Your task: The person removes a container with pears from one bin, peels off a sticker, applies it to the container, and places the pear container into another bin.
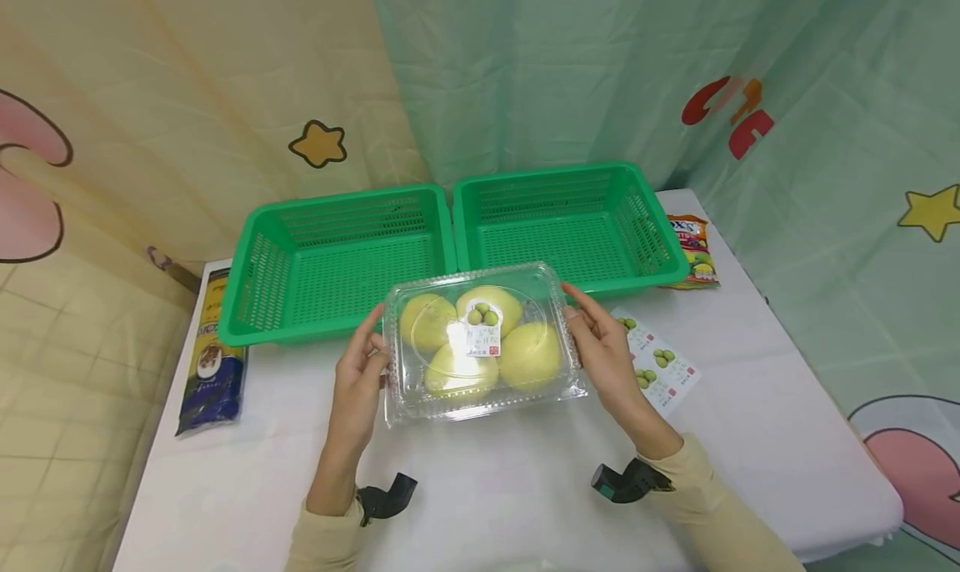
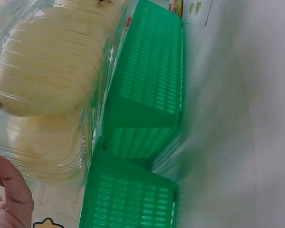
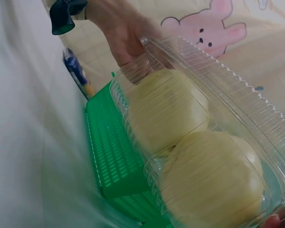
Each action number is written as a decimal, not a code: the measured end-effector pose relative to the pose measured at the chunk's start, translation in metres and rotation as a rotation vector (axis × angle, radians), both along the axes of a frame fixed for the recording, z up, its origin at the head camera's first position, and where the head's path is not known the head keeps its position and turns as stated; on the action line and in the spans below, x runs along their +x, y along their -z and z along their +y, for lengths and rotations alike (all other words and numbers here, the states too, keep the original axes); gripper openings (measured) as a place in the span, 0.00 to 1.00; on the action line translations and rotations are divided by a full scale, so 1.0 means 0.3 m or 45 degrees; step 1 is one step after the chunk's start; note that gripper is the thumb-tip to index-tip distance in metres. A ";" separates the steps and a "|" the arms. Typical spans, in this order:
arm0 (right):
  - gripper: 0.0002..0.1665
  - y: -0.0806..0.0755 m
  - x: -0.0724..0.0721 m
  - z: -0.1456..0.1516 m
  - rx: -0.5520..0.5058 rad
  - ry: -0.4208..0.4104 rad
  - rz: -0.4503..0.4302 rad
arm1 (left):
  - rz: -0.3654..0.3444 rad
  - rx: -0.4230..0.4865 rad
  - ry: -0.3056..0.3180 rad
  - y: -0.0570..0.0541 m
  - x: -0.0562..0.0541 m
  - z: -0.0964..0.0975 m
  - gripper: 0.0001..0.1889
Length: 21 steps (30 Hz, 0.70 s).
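Observation:
Both hands hold a clear plastic clamshell box (image 1: 397,409) up over the table, one at each end. Several large, pale yellow fruits (image 1: 529,355) fill it, and its lid carries a label (image 1: 483,338) printed with green fruits. My left hand (image 1: 360,384) grips the left end, thumb and fingers at the edge. On the right end, my right hand (image 1: 606,359) has its thumb on the lid side and index finger along the far corner. The right wrist view shows the fruits (image 3: 211,180) through the ribbed wall, with the left hand (image 3: 130,40) beyond.
Behind the box stand two green baskets, left (image 1: 281,337) and right (image 1: 645,278), side by side. A fruit sticker sheet (image 1: 678,380) lies by the right hand. A snack bag (image 1: 697,259) sits beside the right basket, a blue-and-yellow packet (image 1: 213,388) beside the left one. Curtains hang behind.

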State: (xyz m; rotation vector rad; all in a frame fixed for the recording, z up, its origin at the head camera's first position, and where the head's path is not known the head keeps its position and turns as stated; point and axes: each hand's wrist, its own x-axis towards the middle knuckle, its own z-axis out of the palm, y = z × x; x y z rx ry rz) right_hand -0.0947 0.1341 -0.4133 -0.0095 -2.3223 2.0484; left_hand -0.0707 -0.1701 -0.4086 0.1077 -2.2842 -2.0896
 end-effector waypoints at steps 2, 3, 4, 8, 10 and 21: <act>0.26 0.000 -0.001 0.000 0.000 0.003 0.003 | 0.004 0.031 0.012 0.000 0.000 -0.001 0.32; 0.26 0.000 -0.001 -0.001 -0.002 0.003 0.005 | 0.006 0.047 0.019 -0.001 0.000 -0.001 0.32; 0.26 0.000 -0.002 -0.001 -0.004 0.004 0.005 | 0.010 0.059 0.026 -0.001 0.000 -0.001 0.33; 0.27 -0.004 -0.009 0.002 0.002 -0.001 0.014 | 0.042 0.109 0.057 -0.006 0.002 0.002 0.34; 0.27 -0.007 -0.013 0.005 0.001 -0.004 0.018 | 0.062 0.112 0.067 -0.008 0.001 0.003 0.34; 0.28 -0.058 -0.046 0.029 -0.002 -0.045 0.098 | 0.169 0.094 0.127 -0.029 -0.031 0.033 0.35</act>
